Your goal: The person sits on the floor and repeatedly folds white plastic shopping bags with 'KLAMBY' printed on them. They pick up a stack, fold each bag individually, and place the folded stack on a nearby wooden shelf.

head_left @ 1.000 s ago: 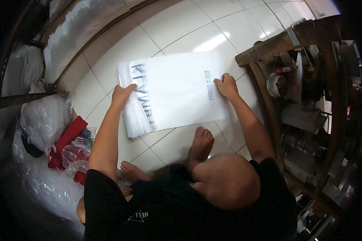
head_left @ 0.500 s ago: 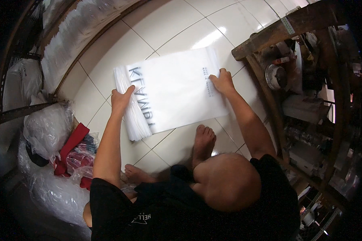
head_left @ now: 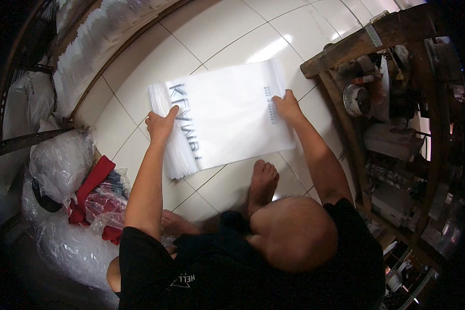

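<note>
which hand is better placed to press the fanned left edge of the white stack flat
Likely the left hand: it is at the fanned edge, touching it. The right hand is at the opposite side of the stack.

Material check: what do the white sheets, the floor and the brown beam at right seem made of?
White sheets: probably thin plastic, smooth and softly shiny; the fanned edges look translucent. Floor: likely glazed ceramic tile, glossy, with bright reflections and joint lines. Brown beam: apparently wood, dull, with an uneven, worn surface.
</note>
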Available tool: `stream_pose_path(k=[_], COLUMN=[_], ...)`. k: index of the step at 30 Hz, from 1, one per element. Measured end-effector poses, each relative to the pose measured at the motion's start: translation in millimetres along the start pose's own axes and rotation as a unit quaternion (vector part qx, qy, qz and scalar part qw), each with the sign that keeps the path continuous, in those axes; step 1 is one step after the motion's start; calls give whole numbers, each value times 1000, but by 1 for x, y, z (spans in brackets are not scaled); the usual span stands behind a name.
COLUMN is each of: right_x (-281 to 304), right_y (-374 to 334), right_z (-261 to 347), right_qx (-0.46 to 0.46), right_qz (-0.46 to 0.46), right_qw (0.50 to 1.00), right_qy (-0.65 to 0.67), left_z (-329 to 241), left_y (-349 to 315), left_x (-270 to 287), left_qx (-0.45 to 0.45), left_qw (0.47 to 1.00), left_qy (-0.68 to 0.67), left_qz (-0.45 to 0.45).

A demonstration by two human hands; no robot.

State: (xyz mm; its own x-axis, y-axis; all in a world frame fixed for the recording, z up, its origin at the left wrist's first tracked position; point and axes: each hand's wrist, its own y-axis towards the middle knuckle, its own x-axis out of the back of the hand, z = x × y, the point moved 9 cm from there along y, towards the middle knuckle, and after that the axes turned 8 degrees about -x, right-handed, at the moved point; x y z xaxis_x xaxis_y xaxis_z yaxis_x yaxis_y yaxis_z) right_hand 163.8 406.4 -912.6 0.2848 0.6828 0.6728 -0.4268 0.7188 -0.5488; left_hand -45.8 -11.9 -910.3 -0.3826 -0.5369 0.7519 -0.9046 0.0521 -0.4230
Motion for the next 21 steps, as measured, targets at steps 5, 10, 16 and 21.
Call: stream_pose_path(k=[5,10,16,21], right_x=[6,-6,-15,-14], right_y=[4,26,38,43], right_z=[-7,-18,-19,-21], right_qx=[4,19,12,9], right_qz=[-4,75,89,70], right_qw=[1000,997,996,997], right_qy=[-11,20,20,-26], left_z=[-2,-3,3,3], left_y=[0,1,3,3], left_x=[0,2,4,4], left_qx=[1,-9,-7,-2], left_qw=[1000,1000,1000,1000], left_qy=[-8,-2,9,21], left_qz=[7,-8,-15,-15])
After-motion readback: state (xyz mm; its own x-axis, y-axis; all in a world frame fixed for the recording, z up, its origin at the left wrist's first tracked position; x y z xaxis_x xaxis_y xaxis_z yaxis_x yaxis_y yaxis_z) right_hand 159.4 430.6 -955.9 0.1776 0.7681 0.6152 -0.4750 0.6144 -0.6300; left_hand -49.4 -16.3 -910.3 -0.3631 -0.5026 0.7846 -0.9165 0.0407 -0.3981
